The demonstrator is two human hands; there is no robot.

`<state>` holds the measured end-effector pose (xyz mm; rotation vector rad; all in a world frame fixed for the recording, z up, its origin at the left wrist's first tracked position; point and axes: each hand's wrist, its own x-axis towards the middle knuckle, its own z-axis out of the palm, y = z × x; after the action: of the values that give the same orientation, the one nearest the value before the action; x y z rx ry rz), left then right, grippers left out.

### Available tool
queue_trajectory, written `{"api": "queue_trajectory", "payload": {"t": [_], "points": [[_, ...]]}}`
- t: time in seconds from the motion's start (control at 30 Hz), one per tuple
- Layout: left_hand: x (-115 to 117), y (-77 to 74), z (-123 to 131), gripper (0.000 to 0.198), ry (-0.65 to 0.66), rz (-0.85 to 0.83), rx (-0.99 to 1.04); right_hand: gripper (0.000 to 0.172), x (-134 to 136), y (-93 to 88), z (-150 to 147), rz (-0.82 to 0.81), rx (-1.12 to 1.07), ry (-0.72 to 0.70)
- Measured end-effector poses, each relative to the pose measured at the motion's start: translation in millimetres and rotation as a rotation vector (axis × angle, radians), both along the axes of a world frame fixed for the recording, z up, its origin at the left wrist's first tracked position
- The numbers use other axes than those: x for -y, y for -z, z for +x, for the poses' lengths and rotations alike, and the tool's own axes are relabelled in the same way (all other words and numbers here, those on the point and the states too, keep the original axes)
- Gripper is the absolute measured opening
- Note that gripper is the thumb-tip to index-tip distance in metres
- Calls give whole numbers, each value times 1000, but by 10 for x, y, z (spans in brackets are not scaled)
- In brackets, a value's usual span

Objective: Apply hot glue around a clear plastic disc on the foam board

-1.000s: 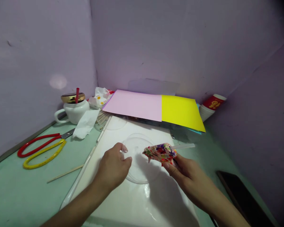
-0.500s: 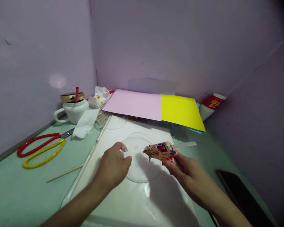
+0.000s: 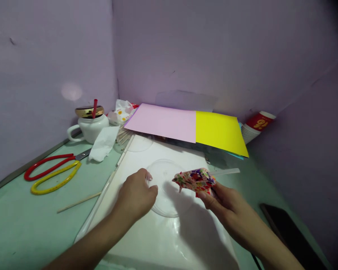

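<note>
My right hand (image 3: 228,206) is closed around a flower-patterned glue gun (image 3: 195,180). A translucent stick (image 3: 225,171) juts from its back, and the nozzle points left over a clear round plastic disc (image 3: 169,202). The disc lies on a white board (image 3: 124,240). At the disc's left edge is my left hand (image 3: 136,193), its thumb and index finger curved but apart, close to the rim. Its other fingers are curled and mostly hidden.
Scissors (image 3: 55,174), a thin wooden stick (image 3: 79,202), a white mug (image 3: 92,127) and a tissue (image 3: 104,144) are at the left. Behind the board are pink (image 3: 163,122) and yellow paper (image 3: 218,131). Stacked paper cups (image 3: 257,125) and a dark flat object (image 3: 293,236) stand right.
The view has shifted slightly, moving the background a little to the right. The offset rims seen on the disc now nearly line up. My right hand keeps its hold on the glue gun.
</note>
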<state>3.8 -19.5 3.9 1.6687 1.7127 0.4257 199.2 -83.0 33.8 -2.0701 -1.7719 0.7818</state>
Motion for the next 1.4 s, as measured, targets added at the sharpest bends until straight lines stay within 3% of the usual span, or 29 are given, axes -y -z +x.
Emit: {"api": "queue_trajectory", "payload": {"t": [0.5, 1.4], "points": [[1, 39, -3, 22, 11, 24, -16, 33, 2, 12, -45, 10, 118, -36], [-6, 35, -4, 25, 29, 29, -45, 34, 25, -11, -72, -6, 80, -29]]}}
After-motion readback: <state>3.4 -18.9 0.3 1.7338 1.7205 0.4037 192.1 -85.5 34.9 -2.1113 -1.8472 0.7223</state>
